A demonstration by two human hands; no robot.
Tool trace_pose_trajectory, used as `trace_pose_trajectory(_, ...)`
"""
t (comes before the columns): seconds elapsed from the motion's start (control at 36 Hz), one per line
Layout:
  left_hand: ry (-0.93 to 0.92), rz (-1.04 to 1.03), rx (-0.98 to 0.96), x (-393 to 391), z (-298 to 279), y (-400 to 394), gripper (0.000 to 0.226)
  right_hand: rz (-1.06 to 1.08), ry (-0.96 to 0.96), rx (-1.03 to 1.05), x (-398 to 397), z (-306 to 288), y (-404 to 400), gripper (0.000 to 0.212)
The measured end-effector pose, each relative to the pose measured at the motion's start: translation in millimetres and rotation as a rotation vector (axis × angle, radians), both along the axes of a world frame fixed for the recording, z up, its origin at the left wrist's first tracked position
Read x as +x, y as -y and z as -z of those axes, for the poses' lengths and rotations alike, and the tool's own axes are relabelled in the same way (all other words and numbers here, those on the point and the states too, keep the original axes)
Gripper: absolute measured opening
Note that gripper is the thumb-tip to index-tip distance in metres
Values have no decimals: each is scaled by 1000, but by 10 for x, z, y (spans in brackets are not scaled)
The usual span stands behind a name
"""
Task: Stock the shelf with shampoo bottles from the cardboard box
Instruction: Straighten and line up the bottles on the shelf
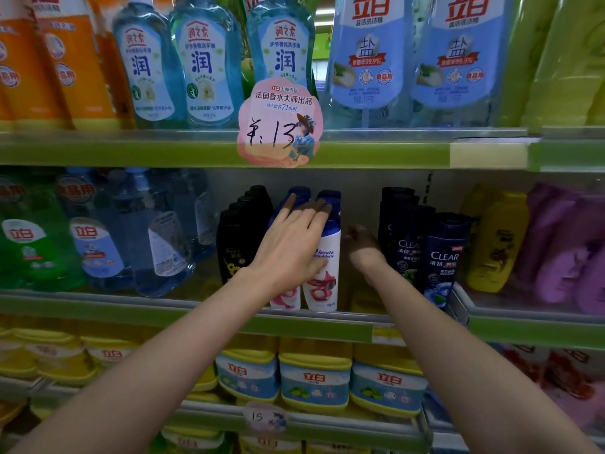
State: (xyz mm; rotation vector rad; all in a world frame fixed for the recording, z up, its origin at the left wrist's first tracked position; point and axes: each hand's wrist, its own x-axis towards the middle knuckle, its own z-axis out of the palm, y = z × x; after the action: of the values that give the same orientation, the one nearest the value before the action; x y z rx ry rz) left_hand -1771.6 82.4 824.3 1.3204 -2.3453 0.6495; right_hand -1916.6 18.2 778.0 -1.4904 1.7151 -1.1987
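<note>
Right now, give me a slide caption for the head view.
Left hand steadies white shampoo bottles on the middle shelf; right hand reaches into the gap.

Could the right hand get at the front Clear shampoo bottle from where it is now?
Probably yes. The right hand sits in the gap just left of the Clear bottle, which stands at the shelf front with nothing before it. The left hand rests on the white bottles, out of the way.
</note>
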Motion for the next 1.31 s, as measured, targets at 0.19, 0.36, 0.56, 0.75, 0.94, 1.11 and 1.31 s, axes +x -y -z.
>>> trace_pose_trajectory(0.19,-53,99,-28,-165,-12,-159,69,35,-227,-131,-106,-62,-329,40)
trace_pose_trajectory(0.36,-91,131,-44,-356,-34,-229,62,20,-314,-287,-242,-120,-700,24)
trace_pose_trajectory(0.56,-107,167,-30,-644,-17,-293,60,-17,-307,-356,-541,-155,-1071,34)
trace_pose_trajectory(0.75,-80,174,-33,-959,35,-384,63,55,-461,-388,-970,-110,-1244,25)
trace_pose_trajectory(0.94,-72,183,-25,-1198,13,-451,65,168,-477,-297,-1414,10,-1256,33)
trace_pose_trajectory(1.11,-99,144,-24,-1319,14,-476,64,11,-301,-101,-1459,12,-1139,58)
trace_pose_trajectory(1.31,-163,152,49,-1335,-29,-468,68,-85,-249,-94,-1397,10,-1107,42)
